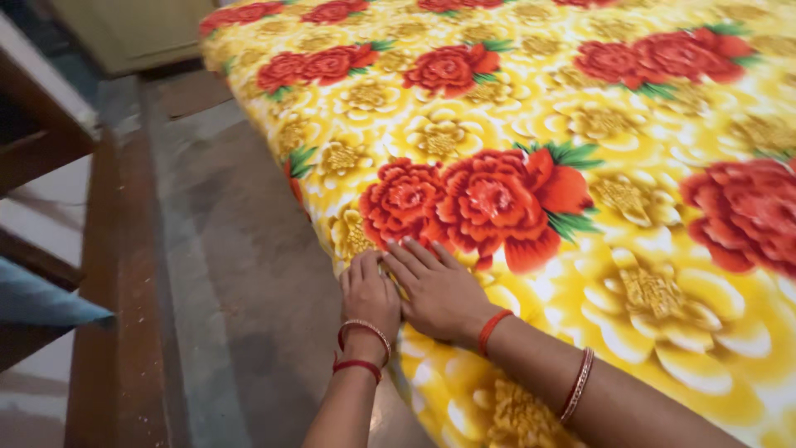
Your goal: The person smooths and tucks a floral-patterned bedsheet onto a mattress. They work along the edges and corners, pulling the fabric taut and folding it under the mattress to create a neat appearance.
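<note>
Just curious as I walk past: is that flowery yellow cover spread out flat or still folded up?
Spread out. The cover lies smooth across the whole top, with both hands, left hand and right hand, flat on it at its near edge.

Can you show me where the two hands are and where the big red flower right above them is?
left hand (370,292), head view, on the back of the hand at the sheet's edge.
right hand (439,290), head view, on the back of the hand, flat on the sheet.
big red flower (489,199), head view, on its middle petals.
</note>
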